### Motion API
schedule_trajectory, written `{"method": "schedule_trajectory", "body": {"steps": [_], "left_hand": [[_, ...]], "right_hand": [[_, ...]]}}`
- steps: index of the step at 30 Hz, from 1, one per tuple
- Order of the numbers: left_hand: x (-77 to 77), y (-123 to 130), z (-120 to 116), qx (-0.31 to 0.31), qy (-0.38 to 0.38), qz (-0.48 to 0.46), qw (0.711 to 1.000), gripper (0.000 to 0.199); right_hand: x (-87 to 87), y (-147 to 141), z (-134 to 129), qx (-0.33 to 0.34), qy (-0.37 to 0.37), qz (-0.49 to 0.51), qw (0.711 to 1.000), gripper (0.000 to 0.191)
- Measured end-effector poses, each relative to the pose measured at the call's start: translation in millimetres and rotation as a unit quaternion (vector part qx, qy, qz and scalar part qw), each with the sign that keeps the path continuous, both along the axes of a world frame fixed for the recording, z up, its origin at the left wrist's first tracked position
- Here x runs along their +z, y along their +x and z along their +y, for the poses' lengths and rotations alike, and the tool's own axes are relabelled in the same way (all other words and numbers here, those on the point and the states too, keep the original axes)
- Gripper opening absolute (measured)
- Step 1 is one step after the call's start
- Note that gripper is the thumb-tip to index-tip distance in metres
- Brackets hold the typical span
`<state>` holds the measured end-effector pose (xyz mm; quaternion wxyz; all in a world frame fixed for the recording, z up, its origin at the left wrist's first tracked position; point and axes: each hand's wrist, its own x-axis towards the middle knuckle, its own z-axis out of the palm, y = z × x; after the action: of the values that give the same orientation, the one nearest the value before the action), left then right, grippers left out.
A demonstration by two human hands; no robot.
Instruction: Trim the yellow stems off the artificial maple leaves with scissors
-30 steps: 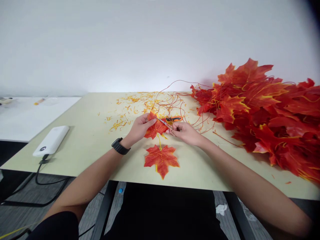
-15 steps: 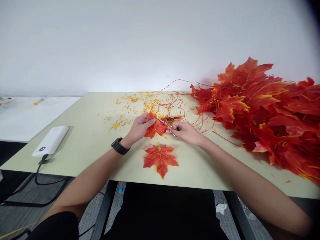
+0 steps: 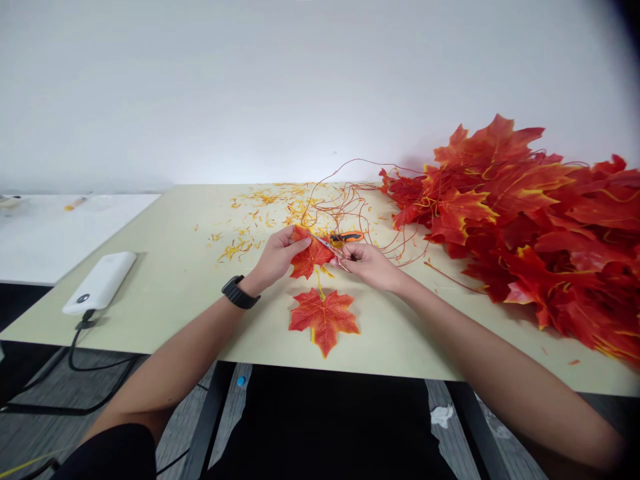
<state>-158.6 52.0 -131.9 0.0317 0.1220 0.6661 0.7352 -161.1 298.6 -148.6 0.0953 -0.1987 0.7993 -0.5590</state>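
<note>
My left hand (image 3: 277, 259), with a black watch (image 3: 241, 292) on its wrist, pinches a red-orange artificial maple leaf (image 3: 311, 257) by its upper edge. My right hand (image 3: 367, 265) grips a thin steel tool (image 3: 327, 246), perhaps tweezers or small scissors, with its tip at the held leaf. A second maple leaf (image 3: 324, 321) lies flat just below my hands. Pliers or scissors with orange-black handles (image 3: 347, 237) rest on the table beyond my right fingers, partly behind them.
A large heap of red maple leaves (image 3: 520, 213) fills the right. Thin red wires (image 3: 345, 200) and yellow scraps (image 3: 265, 213) lie on the pale green table (image 3: 165, 313). A white power bank (image 3: 100, 283) with a black cable stands at the left, near a white table (image 3: 65, 233).
My hands and the held leaf have shifted only slightly. The whole view has drifted a little, and nothing has been picked up or let go.
</note>
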Motion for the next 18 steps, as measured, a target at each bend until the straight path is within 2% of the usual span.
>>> {"method": "schedule_trajectory", "body": {"steps": [18], "left_hand": [[1.5, 0.9, 0.6, -0.005, -0.007, -0.016, 1.000, 0.031]], "right_hand": [[-8.1, -2.6, 0.6, 0.007, 0.016, 0.020, 1.000, 0.059]]}}
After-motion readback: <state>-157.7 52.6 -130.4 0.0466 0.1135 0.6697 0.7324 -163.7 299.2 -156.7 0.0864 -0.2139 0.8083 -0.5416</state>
